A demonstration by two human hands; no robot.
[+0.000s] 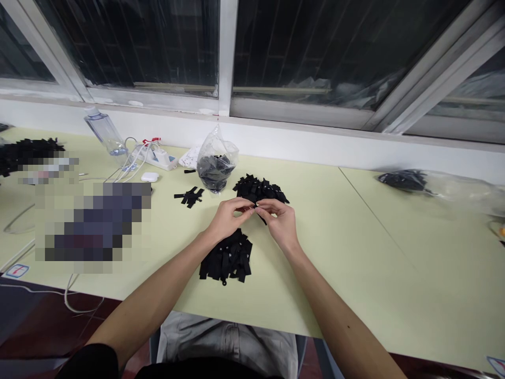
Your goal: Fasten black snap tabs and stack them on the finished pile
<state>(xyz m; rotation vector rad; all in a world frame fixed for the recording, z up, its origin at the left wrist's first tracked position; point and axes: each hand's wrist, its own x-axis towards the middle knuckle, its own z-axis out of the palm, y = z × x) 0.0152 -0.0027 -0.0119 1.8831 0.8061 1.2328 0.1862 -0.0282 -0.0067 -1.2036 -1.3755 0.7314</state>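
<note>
Both hands meet above the middle of the table (335, 252), fingertips pinched together over one small black strip (255, 209). The left hand (228, 218) has its fingers (246, 206) curled in and closed on the strip's left end, and the right hand (281, 221) closes its fingers (263, 208) on the other end, so the two sets of fingertips nearly touch. The strip is so small and so covered by the fingertips that its shape and any marking on it cannot be made out.

Just beyond the hands, touching the far side of the fingers in the picture, lies a loose heap of black strips (260, 189). Below the wrists, nearer the table's edge, lies a flatter stack of black strips (228, 258), partly hidden under the left wrist; tiny white marks show on a few but are unreadable.

Farther out to the left sit a few stray strips (190, 196), and behind them a clear plastic bag (216, 163) holding more black pieces. A water bottle (104, 132), a power strip (160, 157) with cables and a small white case (149, 177) stand near the wall. A blurred-out patch hides the far left of the table. At the right, another plastic bag (437, 187) is cut off by the edge.
</note>
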